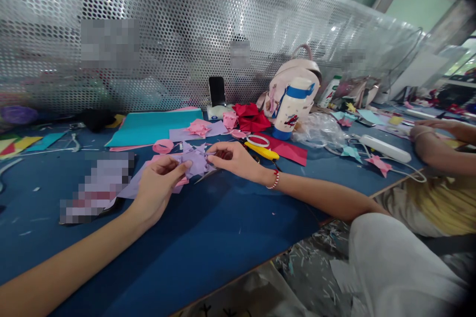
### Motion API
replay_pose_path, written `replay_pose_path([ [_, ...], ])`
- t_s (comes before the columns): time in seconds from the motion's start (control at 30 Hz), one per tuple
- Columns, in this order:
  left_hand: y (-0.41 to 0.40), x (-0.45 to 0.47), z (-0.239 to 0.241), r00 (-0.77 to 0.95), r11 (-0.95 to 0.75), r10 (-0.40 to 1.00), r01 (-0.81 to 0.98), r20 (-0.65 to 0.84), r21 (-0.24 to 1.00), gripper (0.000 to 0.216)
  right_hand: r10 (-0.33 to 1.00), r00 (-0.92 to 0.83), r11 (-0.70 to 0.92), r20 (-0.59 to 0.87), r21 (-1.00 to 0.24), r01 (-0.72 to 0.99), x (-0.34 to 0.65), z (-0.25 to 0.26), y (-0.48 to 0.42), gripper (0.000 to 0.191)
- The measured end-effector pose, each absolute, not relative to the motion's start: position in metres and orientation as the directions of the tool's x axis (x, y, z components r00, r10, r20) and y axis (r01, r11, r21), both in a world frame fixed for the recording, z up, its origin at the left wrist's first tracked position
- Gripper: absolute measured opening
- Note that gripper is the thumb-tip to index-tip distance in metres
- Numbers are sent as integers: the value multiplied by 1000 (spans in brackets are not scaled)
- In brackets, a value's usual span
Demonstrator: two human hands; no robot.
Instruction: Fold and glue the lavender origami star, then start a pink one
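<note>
Lilac folded paper: many-pointed piece (pixel 195 160), held just above the desk (pixel 230 237), between the two hands, well in from the near edge.
Left hand: thumb and fingers of the left hand (pixel 158 183) closed in a pinch on the left side of the piece, thumb on top.
Right hand: thumb and forefinger of the right hand (pixel 238 159) nearly together, pinching a point on the piece's right side; remaining fingers curled. A beaded bracelet (pixel 274 180) circles the wrist.
Beside the work: pink paper roll (pixel 162 146) just behind the left hand; yellow cutter (pixel 262 150) and white ring (pixel 258 140) just behind the right.
Back edge: teal sheet (pixel 156 127) lying flat; phone (pixel 217 91) upright before the perforated panel (pixel 167 34); red folded paper (pixel 251 117); bottle (pixel 293 108) standing in front of a backpack (pixel 277 77).
Right part, toward near edge: pale blue star (pixel 351 154) and pink star (pixel 380 165) near a white power strip (pixel 386 148).
Right end: another person's forearm (pixel 437 146) over the desk.
</note>
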State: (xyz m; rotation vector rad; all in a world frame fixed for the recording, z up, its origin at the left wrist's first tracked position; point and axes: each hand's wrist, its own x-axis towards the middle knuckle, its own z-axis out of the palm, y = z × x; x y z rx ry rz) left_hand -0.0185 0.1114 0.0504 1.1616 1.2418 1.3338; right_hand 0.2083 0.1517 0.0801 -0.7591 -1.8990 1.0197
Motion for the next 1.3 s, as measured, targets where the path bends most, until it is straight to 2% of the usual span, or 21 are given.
replay_pose_path([
  [0.23,110,-18,52,-109,-77,991,-8,76,997,23,761,-457,585,462,-792,175,212,85,146,18],
  [0.57,108,-13,56,-83,-66,994,-2,65,998,17,730,-520,619,444,-752,227,214,85,148,11],
  [1.0,104,-9,62,-133,-99,986,7,99,995,17,749,-505,580,429,-793,187,214,85,147,16],
  [1.17,101,-8,61,-169,-143,975,29,146,989,22,758,-518,543,397,-823,164,211,82,149,19],
  [1.3,100,-7,61,-178,-153,972,24,155,988,38,763,-519,526,386,-837,151,209,79,150,19],
])
